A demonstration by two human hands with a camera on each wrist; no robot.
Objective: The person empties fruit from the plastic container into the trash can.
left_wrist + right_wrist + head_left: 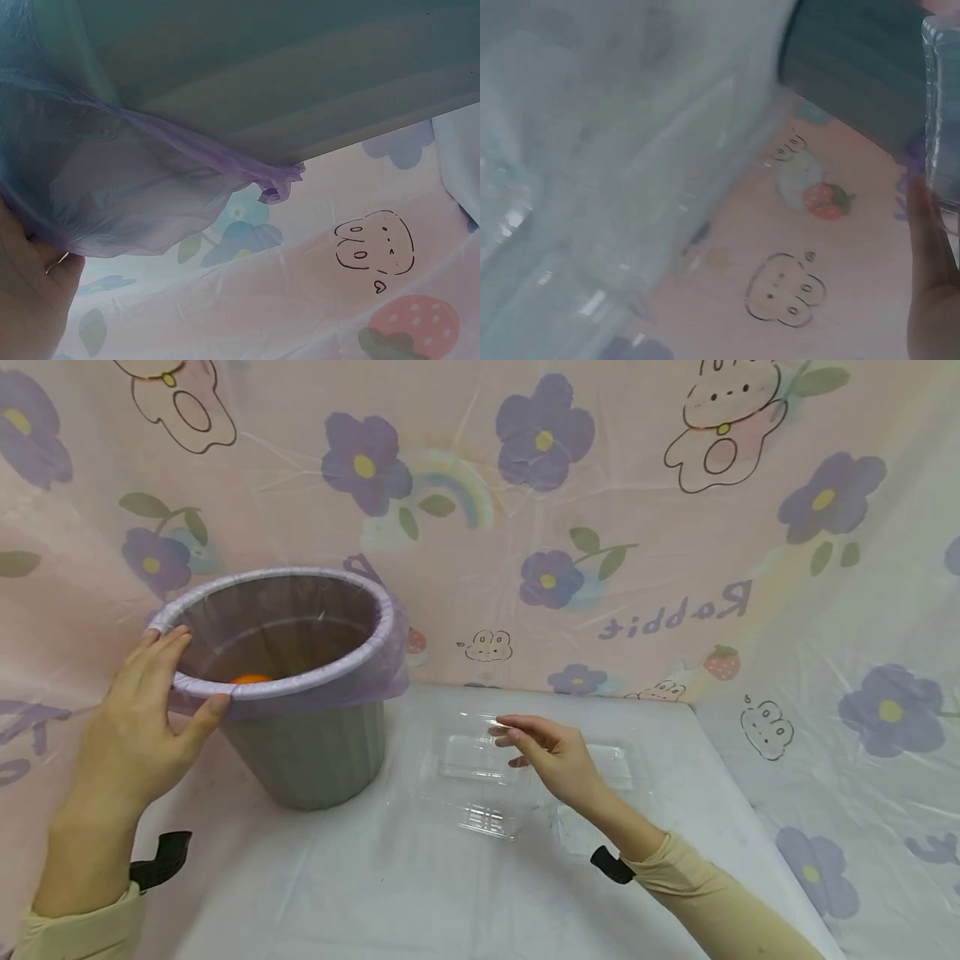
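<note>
A grey trash bin (311, 760) stands on the left of the table, its rim covered by a translucent purple trash bag (382, 664). My left hand (146, 722) grips the rim at its near left side; the left wrist view shows the bag's loose folded edge beside the fingers. To the bin's right my right hand (551, 756) holds a clear plastic box (945, 112) by its edge, above the table. Its outline is hard to tell from the clear plastic behind it. Deep inside the bin a bit of something orange (250, 678) shows; the rim hides the remainder.
More clear plastic boxes (611, 764) lie on the white-covered table (375, 893), under and behind my right forearm. A patterned cloth (450, 568) with flowers and rabbits hangs at the back and right side of the table.
</note>
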